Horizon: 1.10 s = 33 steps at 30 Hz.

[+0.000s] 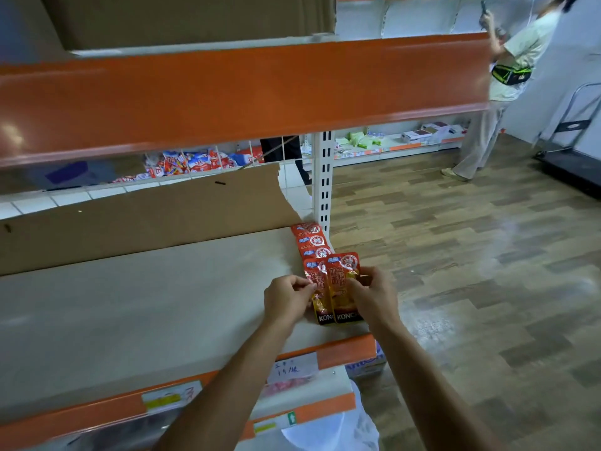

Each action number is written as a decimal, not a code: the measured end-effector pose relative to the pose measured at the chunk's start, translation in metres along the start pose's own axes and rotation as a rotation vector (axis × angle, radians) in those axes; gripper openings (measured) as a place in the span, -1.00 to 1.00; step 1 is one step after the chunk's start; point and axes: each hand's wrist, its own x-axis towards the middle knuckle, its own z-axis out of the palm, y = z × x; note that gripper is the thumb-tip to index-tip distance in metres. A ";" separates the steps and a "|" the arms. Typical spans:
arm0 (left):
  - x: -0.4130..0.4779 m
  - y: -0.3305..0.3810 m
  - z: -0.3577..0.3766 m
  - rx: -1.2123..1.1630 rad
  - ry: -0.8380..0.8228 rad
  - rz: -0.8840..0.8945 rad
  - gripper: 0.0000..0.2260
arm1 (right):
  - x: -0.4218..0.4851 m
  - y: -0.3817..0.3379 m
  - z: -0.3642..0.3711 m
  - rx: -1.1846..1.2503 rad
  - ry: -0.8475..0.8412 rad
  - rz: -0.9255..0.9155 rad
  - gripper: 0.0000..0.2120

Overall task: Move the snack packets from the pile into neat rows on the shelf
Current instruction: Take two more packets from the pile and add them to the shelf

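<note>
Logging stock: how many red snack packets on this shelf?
5: left hand pinches left front packet, right hand right front packet; three rear packets overlap behind. Others may be hidden.

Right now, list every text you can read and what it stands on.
"KONC", cut off: black bottom band of the left front packet and of the right front packet.
Chinese characters on both packets: too blurred to read.
Handwritten paper label on the shelf edge: illegible.
Yellow tag further left: blurred.

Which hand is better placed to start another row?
Probably left: the left hand pinches the left packet, beside the bare shelf; the right hand holds the right packet at its end.
</note>
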 end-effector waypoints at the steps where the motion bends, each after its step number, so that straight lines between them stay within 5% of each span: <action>1: 0.000 0.000 0.000 0.000 -0.003 -0.003 -0.90 | 0.000 0.001 0.000 -0.006 -0.017 0.011 -0.78; 7: 0.000 0.000 -0.003 -0.005 -0.025 -0.013 -0.93 | -0.010 -0.006 -0.005 -0.106 -0.033 0.008 -0.58; 22: -0.003 -0.002 -0.005 -0.019 -0.037 -0.005 -0.93 | -0.015 -0.006 0.000 -0.499 -0.087 -0.102 -0.63; 33: -0.008 -0.004 -0.007 0.029 -0.014 0.059 -0.84 | -0.015 -0.011 -0.001 -0.488 -0.081 -0.147 -0.66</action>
